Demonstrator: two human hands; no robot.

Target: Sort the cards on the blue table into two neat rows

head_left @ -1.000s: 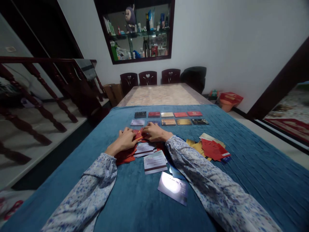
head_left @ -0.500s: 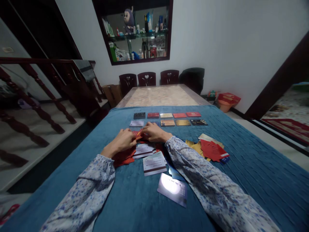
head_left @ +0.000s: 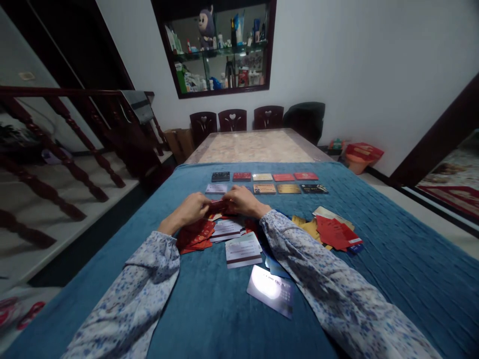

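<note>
Between my two hands is a small bundle of red cards, held just above the pile. My left hand pinches its left end, and my right hand grips the right end with bent fingers. Below my left hand lies a fan of red cards. White cards with a dark stripe overlap in the middle of the pile. Closest to me, a shiny silver-purple card reflects a bright spot. Blue cards are partly covered by my right sleeve.
Beyond my hands, cards lie in two rows, among them a black card and a gold card. Right of my right arm is a mixed heap with red cards. A blue cloth covers the near table; chairs stand at the far end.
The red cards between my hands have been raised and tipped, so now mostly their edge faces me. More of the red fan beneath my left hand shows. The whole view has shifted slightly.
</note>
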